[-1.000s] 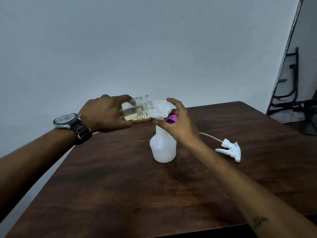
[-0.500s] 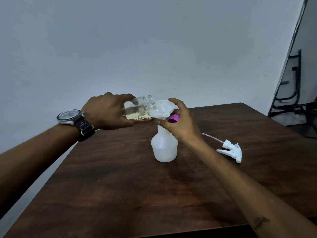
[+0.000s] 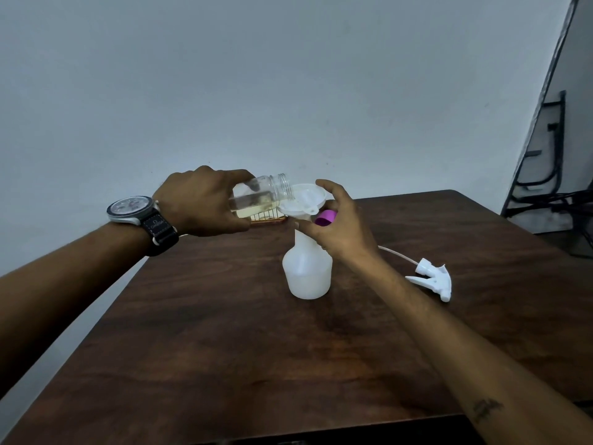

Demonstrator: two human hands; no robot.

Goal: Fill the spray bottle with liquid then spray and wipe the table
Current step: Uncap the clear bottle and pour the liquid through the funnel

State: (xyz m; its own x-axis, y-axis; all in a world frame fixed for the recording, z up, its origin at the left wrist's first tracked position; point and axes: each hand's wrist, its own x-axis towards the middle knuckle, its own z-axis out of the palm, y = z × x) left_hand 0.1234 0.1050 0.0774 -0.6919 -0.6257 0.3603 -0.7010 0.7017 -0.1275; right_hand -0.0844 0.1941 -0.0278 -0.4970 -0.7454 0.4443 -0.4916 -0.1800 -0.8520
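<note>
A white translucent spray bottle stands upright on the dark wooden table, a white funnel in its neck. My left hand holds a clear glass jar tipped on its side, its mouth over the funnel's rim, pale yellowish liquid pooled inside. My right hand grips the funnel and bottle neck, with a purple cap tucked in its fingers. The white spray trigger head with its thin tube lies on the table to the right, apart from the bottle.
A small wire basket sits at the table's far edge behind the jar, mostly hidden. A grey wall stands close behind the table. Dark metal furniture frames stand beyond the table's right side.
The jar's tilt and both hands look almost the same as before. The view has shifted slightly; liquid in the jar stays low.
</note>
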